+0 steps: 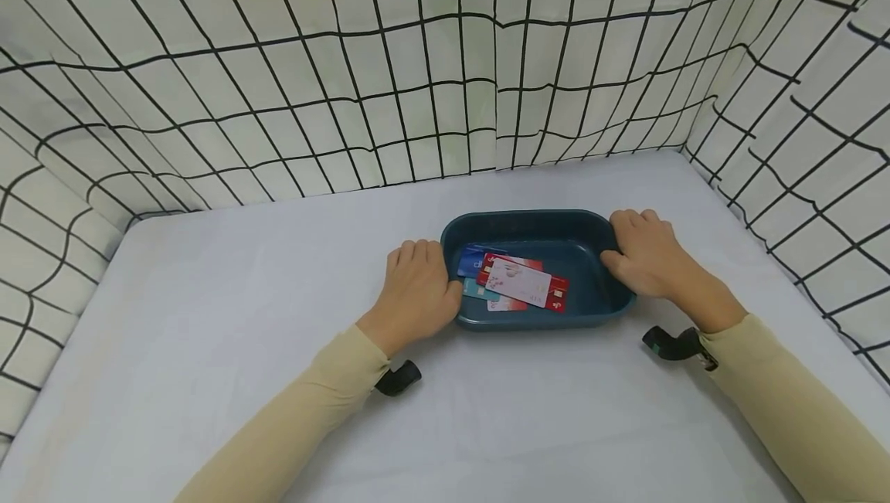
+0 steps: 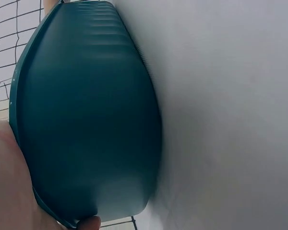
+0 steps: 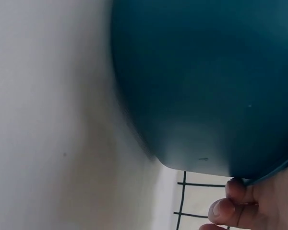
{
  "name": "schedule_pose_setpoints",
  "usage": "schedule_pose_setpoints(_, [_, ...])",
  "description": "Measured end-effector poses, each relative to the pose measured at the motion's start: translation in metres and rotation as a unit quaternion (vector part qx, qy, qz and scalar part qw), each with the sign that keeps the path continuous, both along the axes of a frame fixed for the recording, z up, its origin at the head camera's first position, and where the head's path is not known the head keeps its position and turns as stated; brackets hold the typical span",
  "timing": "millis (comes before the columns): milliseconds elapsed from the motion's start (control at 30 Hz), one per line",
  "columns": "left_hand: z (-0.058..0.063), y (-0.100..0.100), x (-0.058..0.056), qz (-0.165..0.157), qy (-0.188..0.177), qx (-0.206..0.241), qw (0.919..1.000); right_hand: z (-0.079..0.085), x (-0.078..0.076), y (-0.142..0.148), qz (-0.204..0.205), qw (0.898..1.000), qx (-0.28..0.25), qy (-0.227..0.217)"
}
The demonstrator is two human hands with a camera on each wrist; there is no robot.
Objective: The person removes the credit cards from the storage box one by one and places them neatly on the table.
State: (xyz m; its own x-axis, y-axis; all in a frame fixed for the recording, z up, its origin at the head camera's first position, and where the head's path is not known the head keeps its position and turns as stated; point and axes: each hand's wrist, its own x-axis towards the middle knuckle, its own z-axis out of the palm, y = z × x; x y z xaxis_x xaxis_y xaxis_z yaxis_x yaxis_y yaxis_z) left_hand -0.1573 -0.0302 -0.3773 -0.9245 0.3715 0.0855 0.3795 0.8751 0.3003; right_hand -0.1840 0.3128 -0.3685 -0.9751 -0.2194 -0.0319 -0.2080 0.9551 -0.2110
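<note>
Both hands grip a dark teal plastic basin point(image 1: 591, 271) by its short ends. At its left rim is my left hand point(image 1: 416, 290), thumb over the edge and fingers down the outside. My right hand point(image 1: 643, 256) holds the right rim the same way, its thumb reaching inside. Several cards lie overlapping in the basin's left half: a pale pink card point(image 1: 518, 281) on top, red cards point(image 1: 558, 294), a blue card point(image 1: 471, 260) and a teal card point(image 1: 480, 290). In the right wrist view, curled fingertips point(image 3: 225, 206) show beside the basin's outer wall point(image 3: 197, 96).
A white-covered table point(image 1: 208, 333) spreads under the basin. Black wire grid panels point(image 1: 417, 93) over pale backing stand behind it and along both sides. Black camera mounts point(image 1: 399, 378) hang from both wrists, beneath beige sleeves point(image 1: 786, 402).
</note>
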Motion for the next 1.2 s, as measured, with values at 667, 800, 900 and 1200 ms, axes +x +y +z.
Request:
schedule_pose_setpoints(667, [0.002, -0.020, 0.012, 0.013, 0.016, -0.005, 0.9998, 0.000, 0.004, -0.022, 0.004, 1.000, 0.000, 0.023])
schedule_pose_setpoints(800, [0.001, -0.026, 0.016, 0.020, 0.012, -0.004, 0.9997, 0.000, 0.007, -0.028, 0.013, 1.000, -0.009, 0.027])
schedule_pose_setpoints(900, [0.001, -0.030, 0.019, 0.024, 0.011, -0.001, 0.9997, 0.000, 0.008, -0.032, 0.020, 0.999, -0.014, 0.030])
schedule_pose_setpoints(1200, [0.002, -0.039, 0.026, 0.028, 0.014, -0.006, 0.9995, -0.001, 0.013, -0.040, 0.026, 0.999, -0.006, 0.038])
